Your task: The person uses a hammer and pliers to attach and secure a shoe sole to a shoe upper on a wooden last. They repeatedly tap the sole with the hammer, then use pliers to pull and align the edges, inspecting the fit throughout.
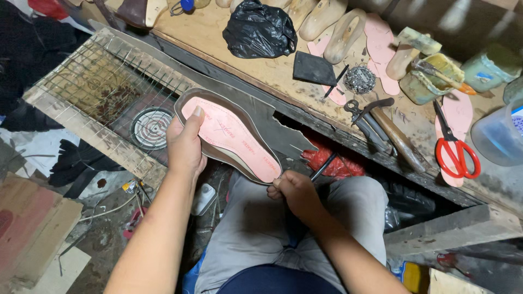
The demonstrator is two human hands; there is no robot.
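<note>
1 pink insole [231, 136] on a grey sole, over the lap: left hand [184, 146] grip clamps its upper end, right hand [297, 190] grip closed on 1 dark tool [323, 166] at the lower tip. Worktop [218, 38] beyond: 1 red scissors [457, 152], 1 black bag [259, 28], 1 hammer [397, 139].

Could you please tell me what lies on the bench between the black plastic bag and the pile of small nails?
In the head view, a dark flat square piece lies between the black plastic bag and the pile of small nails.

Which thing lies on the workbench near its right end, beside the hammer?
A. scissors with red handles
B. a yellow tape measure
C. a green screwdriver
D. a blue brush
A: the scissors with red handles lie on the workbench, just right of the hammer.
</note>
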